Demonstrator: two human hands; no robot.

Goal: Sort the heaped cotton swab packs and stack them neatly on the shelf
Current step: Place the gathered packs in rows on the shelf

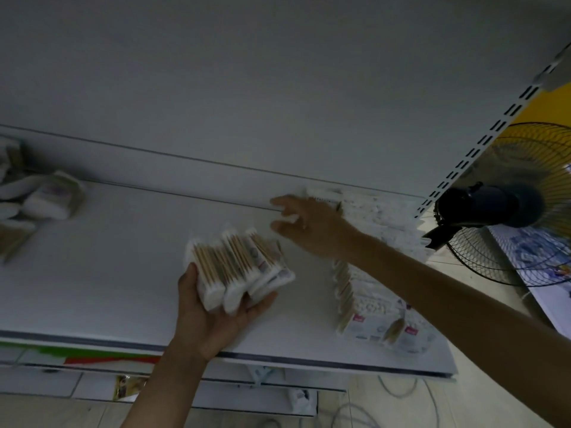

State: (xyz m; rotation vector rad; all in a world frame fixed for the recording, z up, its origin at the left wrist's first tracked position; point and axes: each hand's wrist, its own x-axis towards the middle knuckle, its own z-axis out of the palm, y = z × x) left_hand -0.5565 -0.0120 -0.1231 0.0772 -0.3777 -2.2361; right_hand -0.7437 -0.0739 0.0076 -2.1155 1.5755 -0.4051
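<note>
My left hand [216, 307] grips a bundle of swab packs [234, 267]; just right of them, my right hand [309, 223] spreads loose fingers beside the stacked row [380, 217] on the shelf [108, 273].

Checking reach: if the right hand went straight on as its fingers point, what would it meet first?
Probably the shelf's back panel, just beyond the right hand; depth is unclear.
</note>
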